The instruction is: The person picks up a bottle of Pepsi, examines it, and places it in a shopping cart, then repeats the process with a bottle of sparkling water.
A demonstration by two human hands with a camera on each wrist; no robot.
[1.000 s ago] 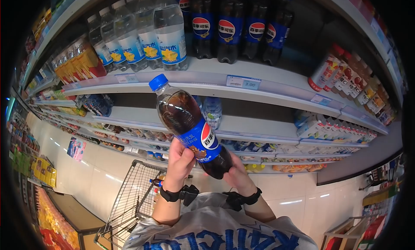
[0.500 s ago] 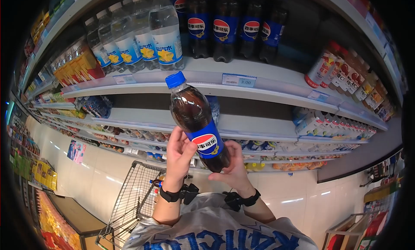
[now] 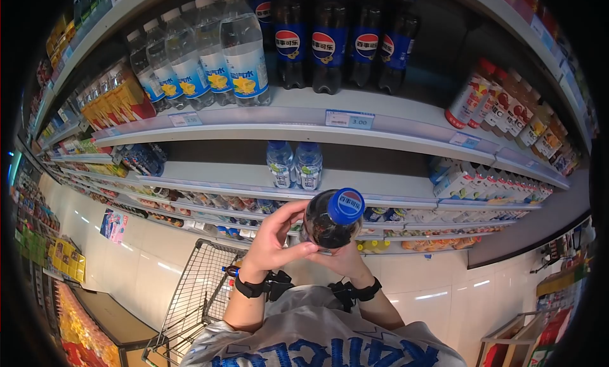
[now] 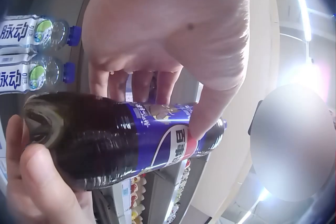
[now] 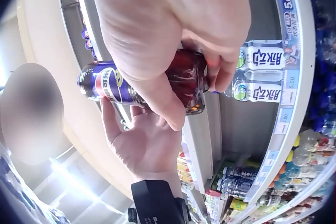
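A dark cola bottle (image 3: 327,222) with a blue cap and blue label is tilted, cap toward the head camera. The left hand (image 3: 276,241) holds it round the label; in the left wrist view, that hand's thumb lies on the label of the bottle (image 4: 105,134) and its fingers pass behind. The right hand (image 3: 346,260) grips the base end, partly hidden by the bottle in the head view. In the right wrist view, the right hand (image 5: 168,29) has thumb and fingers on either side of the base, with the left hand (image 5: 149,142) under the label.
Bottles of lemon soda (image 3: 244,62) and more cola bottles (image 3: 327,46) stand on the upper shelf (image 3: 279,131). Two clear bottles with blue caps (image 3: 308,167) stand on the shelf below. A wire shopping cart (image 3: 190,291) is at the lower left.
The bottle has tipped so its cap points up toward the head camera, and it sits lower and further right. The left hand has shifted slightly right with it, and the right hand's fingers now hold the base.
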